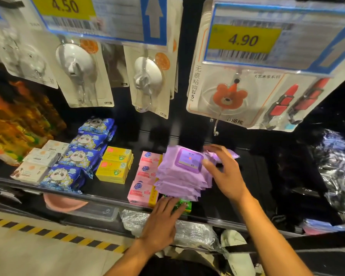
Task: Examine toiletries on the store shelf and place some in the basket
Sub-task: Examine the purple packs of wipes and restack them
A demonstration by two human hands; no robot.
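Observation:
A stack of purple wipe packs [179,176] stands tilted on the black shelf [100,194], right of centre. My right hand [223,170] is at the stack's right side with fingers spread, thumb against the top pack's lid and fingertips over the packs behind. My left hand [163,220] lies flat with straight fingers on a green pack [184,206] at the shelf's front edge, below the purple stack. No basket is in view.
Left of the stack lie pink soap boxes [143,188], yellow soap boxes [114,166], blue panda packs [82,156] and pale boxes [38,162]. Carded hooks [147,80] and price tags [245,40] hang above. Foil-wrapped goods [191,234] sit on the lower shelf.

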